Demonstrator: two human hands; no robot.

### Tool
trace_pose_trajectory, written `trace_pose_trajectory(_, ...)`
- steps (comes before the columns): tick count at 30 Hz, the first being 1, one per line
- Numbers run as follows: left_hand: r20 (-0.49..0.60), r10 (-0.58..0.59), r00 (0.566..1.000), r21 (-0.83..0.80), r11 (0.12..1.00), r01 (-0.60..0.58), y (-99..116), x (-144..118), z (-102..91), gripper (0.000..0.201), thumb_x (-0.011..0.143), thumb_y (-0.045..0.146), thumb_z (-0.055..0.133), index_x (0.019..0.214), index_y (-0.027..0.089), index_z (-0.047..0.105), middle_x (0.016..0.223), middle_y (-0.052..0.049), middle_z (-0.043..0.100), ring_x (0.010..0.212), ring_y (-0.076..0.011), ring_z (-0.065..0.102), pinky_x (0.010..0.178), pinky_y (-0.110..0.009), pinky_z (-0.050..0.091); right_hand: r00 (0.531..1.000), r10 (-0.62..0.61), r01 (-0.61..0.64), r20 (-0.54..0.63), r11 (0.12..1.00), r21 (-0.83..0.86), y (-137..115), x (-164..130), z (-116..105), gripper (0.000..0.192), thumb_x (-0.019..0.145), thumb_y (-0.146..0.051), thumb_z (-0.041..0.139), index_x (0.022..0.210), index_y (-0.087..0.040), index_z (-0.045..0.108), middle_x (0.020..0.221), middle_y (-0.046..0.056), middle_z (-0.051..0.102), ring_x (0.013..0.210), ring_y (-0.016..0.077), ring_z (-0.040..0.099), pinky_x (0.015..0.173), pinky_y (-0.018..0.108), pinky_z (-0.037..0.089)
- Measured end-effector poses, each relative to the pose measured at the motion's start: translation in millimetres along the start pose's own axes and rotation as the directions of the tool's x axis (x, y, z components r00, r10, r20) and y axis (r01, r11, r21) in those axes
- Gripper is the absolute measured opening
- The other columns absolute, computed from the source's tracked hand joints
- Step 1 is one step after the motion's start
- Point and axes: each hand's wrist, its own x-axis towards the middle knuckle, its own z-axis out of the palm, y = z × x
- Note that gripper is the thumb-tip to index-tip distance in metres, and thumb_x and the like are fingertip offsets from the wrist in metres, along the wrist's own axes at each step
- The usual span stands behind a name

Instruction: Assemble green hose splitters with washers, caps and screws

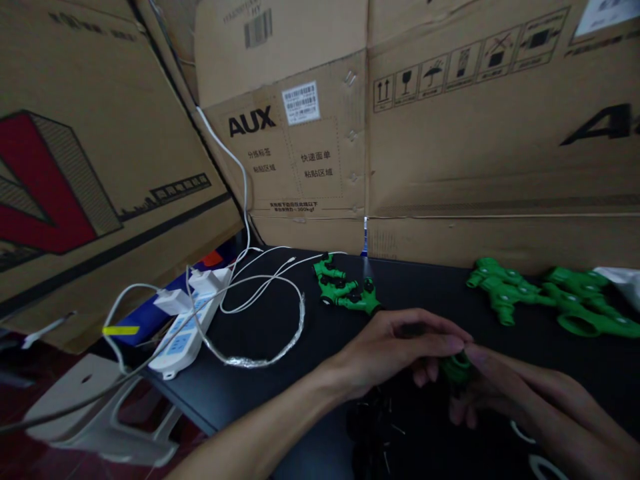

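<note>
My left hand and my right hand meet over the black table, both pinching one small green plastic part between their fingertips. Most of that part is hidden by my fingers. Just behind my left hand lie green parts fitted with black knobs. A pile of bare green parts lies at the far right of the table. Small dark pieces sit on the table below my hands, hard to make out.
A white power strip with plugged chargers and looping white cables lies at the table's left end. Large cardboard boxes wall in the back and left. A white plastic stool stands lower left.
</note>
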Motion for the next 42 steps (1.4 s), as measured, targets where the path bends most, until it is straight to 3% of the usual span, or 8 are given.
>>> trace_pose_trajectory(4, -0.005, 0.008, 1.000, 0.016, 1.000, -0.008, 0.4, -0.5, 0.5, 0.029, 0.082, 0.039, 0.079, 0.102, 0.018, 0.078, 0.071, 0.002, 0.060, 0.057, -0.0056, 0.050, 0.050, -0.017, 0.040, 0.993, 0.112, -0.117, 0.042, 0.983, 0.145, -22.2, 1.2, 6.4, 0.055, 0.075, -0.075, 0.066, 0.078, -0.022, 0.080, 0.073, 0.014, 0.075, 0.068, 0.0287, 0.074, 0.066, 0.040, 0.062)
trace_pose_trajectory(10, -0.043, 0.206, 0.978, 0.225, 0.955, -0.191, -1.1, -1.3, -2.1, 0.030, 0.090, 0.042, 0.071, 0.104, 0.016, 0.078, 0.097, -0.004, 0.060, 0.056, -0.0040, 0.054, 0.045, -0.017, 0.046, 0.988, 0.146, -0.156, 0.056, 0.934, 0.321, -29.4, -5.0, 8.3, 0.042, 0.088, -0.060, 0.066, 0.098, -0.021, 0.080, 0.097, 0.013, 0.078, 0.086, 0.0254, 0.075, 0.083, 0.039, 0.060)
trace_pose_trajectory(16, -0.019, 0.250, 0.968, 0.301, 0.925, -0.233, -2.1, 1.2, -7.1, 0.026, 0.084, 0.035, 0.078, 0.103, 0.018, 0.080, 0.118, -0.009, 0.061, 0.061, -0.0044, 0.058, 0.045, -0.017, 0.050, 0.990, 0.114, -0.134, 0.079, 0.930, 0.342, -30.3, -4.7, 4.1, 0.043, 0.096, -0.054, 0.057, 0.107, -0.016, 0.076, 0.105, 0.014, 0.076, 0.091, 0.0238, 0.075, 0.087, 0.037, 0.058)
trace_pose_trajectory(25, -0.177, 0.394, 0.902, 0.316, 0.891, -0.327, -11.4, 3.1, -2.7, 0.020, 0.079, 0.034, 0.083, 0.088, 0.016, 0.080, 0.111, -0.009, 0.072, 0.053, -0.0049, 0.061, 0.049, -0.020, 0.055, 1.000, 0.027, -0.029, 0.010, 0.952, 0.304, -25.2, -4.0, 3.0, 0.036, 0.097, -0.047, 0.061, 0.120, -0.022, 0.074, 0.114, 0.010, 0.076, 0.099, 0.0220, 0.075, 0.093, 0.037, 0.059)
trace_pose_trajectory(31, -0.114, 0.398, 0.910, 0.375, 0.866, -0.331, -13.2, 1.8, -4.8, 0.019, 0.086, 0.033, 0.077, 0.100, 0.021, 0.081, 0.118, -0.007, 0.069, 0.057, -0.0044, 0.061, 0.048, -0.017, 0.053, 0.998, 0.060, -0.056, -0.004, 0.950, 0.308, -24.9, -4.1, 4.1, 0.037, 0.094, -0.048, 0.064, 0.119, -0.022, 0.075, 0.114, 0.011, 0.076, 0.094, 0.0225, 0.076, 0.092, 0.041, 0.061)
trace_pose_trajectory(36, -0.056, 0.387, 0.920, 0.402, 0.852, -0.334, -11.8, 2.0, -8.3, 0.033, 0.087, 0.034, 0.075, 0.120, 0.027, 0.075, 0.129, -0.008, 0.063, 0.060, -0.0057, 0.062, 0.047, -0.017, 0.053, 0.997, 0.074, -0.071, 0.002, 0.956, 0.284, -26.9, -5.3, 5.1, 0.043, 0.093, -0.052, 0.064, 0.120, -0.019, 0.074, 0.111, 0.013, 0.076, 0.091, 0.0236, 0.076, 0.091, 0.042, 0.061)
trace_pose_trajectory(39, -0.006, 0.339, 0.941, 0.402, 0.862, -0.308, -10.0, 2.7, -9.5, 0.024, 0.091, 0.032, 0.070, 0.111, 0.023, 0.078, 0.128, -0.009, 0.064, 0.060, -0.0057, 0.062, 0.049, -0.018, 0.054, 0.998, 0.059, -0.064, 0.027, 0.959, 0.275, -27.7, -5.3, 4.6, 0.042, 0.093, -0.052, 0.064, 0.114, -0.018, 0.075, 0.104, 0.012, 0.077, 0.088, 0.0228, 0.077, 0.088, 0.040, 0.062)
trace_pose_trajectory(42, -0.030, 0.336, 0.942, 0.354, 0.885, -0.304, -8.6, 3.4, -9.6, 0.016, 0.087, 0.027, 0.073, 0.099, 0.019, 0.080, 0.121, -0.009, 0.068, 0.057, -0.0047, 0.061, 0.048, -0.017, 0.052, 0.998, 0.057, -0.065, 0.036, 0.957, 0.282, -28.6, -4.9, 5.1, 0.040, 0.094, -0.051, 0.063, 0.113, -0.018, 0.075, 0.102, 0.011, 0.077, 0.086, 0.0216, 0.077, 0.084, 0.038, 0.063)
